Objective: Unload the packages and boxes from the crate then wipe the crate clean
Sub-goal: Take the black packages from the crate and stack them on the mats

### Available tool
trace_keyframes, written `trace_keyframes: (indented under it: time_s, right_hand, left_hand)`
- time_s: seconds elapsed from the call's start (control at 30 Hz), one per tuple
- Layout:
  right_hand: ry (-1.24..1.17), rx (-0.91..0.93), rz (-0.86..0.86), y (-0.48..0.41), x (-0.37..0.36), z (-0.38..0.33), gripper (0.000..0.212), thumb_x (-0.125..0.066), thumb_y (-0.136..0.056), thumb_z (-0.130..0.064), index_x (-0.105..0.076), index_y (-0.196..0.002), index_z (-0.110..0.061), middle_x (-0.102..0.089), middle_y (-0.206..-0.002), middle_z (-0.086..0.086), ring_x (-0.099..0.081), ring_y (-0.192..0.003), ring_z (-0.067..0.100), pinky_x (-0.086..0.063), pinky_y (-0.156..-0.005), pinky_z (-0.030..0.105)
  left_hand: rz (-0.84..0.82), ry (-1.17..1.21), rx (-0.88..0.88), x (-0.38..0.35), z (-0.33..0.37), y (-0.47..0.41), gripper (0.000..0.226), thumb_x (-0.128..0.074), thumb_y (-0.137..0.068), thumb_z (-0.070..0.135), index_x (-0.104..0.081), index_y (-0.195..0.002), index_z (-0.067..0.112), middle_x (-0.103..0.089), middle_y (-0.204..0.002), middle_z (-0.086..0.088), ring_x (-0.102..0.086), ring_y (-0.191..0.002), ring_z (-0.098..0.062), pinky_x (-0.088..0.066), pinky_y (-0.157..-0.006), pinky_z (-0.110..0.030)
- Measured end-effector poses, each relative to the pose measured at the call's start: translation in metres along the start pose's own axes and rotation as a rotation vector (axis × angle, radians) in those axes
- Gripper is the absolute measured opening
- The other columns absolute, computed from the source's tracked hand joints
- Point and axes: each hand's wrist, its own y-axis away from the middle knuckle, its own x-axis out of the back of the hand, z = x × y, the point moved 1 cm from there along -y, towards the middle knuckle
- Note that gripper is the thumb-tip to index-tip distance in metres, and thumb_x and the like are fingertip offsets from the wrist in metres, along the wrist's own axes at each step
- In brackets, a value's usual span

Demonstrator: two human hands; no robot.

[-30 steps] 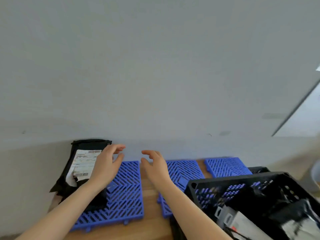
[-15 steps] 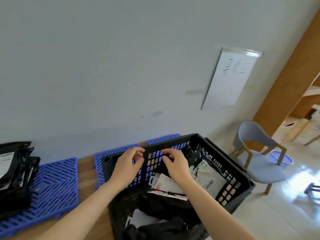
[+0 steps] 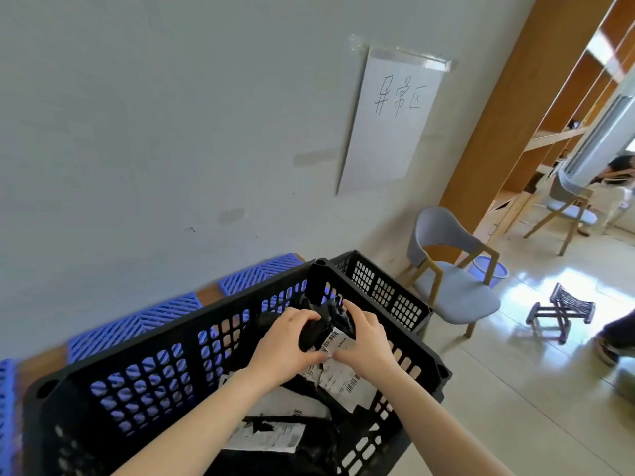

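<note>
Grey wall (image 3: 137, 132) fills most of my view, with a glossy pale floor (image 3: 515, 389) running off to the right.

Both hands are clenched on one small black package (image 3: 311, 333). My left hand (image 3: 285, 341) curls its fingers over the package's top left, with the thumb tucked underneath. My right hand (image 3: 364, 341) wraps the right side, its thumb pressed on the white barcode label (image 3: 335, 338). The package is held just above the other contents, inside the black crate (image 3: 192, 316) and close to its far right corner.

Below my wrists more packages (image 3: 271, 431) lie in the crate, black bags with white printed labels, piled loosely. I cannot tell how many there are.

Through the crate's lattice wall I see blue slatted mats (image 3: 161, 312) lying along the foot of the wall, with strips of wood (image 3: 209, 295) showing between them.

Higher up, a white paper sign (image 3: 388, 121) with handwritten characters is taped to the wall. To the right of the crate stands a grey chair (image 3: 457, 290) with wooden legs. A blue bucket (image 3: 488, 269) sits behind it, and a small black folding stool (image 3: 560, 312) stands farther out on the floor.
</note>
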Motion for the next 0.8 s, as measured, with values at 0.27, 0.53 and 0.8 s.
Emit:
trace_keyframes:
  time_s: [0.27, 0.53, 0.8]
  right_hand:
    - [0.164, 0.098, -0.183, -0.027, -0.011, 0.019, 0.084, -0.077, -0.072, -0.033, -0.032, -0.143, -0.038, -0.058, -0.129, -0.003, -0.052, -0.118, 0.021, -0.044, -0.100, 0.042]
    - [0.041, 0.283, -0.081, -0.027, 0.014, 0.005, 0.072, -0.082, -0.066, -0.043, -0.052, -0.130, -0.031, -0.059, -0.119, -0.008, -0.051, -0.116, 0.014, -0.042, -0.101, 0.036]
    - [-0.203, 0.615, -0.261, 0.004, 0.031, -0.047, 0.054, -0.076, -0.078, -0.030, -0.047, -0.124, -0.033, -0.058, -0.122, -0.008, -0.058, -0.104, 0.003, -0.046, -0.086, 0.021]
  left_hand:
    - [0.058, -0.011, 0.023, -0.012, -0.007, -0.013, 0.055, -0.082, -0.074, 0.032, -0.053, -0.121, 0.036, -0.056, -0.116, 0.017, -0.053, -0.108, -0.002, -0.046, -0.094, -0.026]
    - [0.322, 0.044, 0.106, 0.010, 0.019, 0.009, 0.051, -0.085, -0.070, 0.019, -0.059, -0.110, 0.037, -0.062, -0.107, 0.018, -0.057, -0.103, 0.004, -0.045, -0.094, -0.022]
    - [0.664, -0.062, 0.114, 0.058, 0.052, 0.065, 0.045, -0.088, -0.066, 0.015, -0.065, -0.104, 0.026, -0.055, -0.104, 0.016, -0.059, -0.097, 0.004, -0.050, -0.085, -0.016]
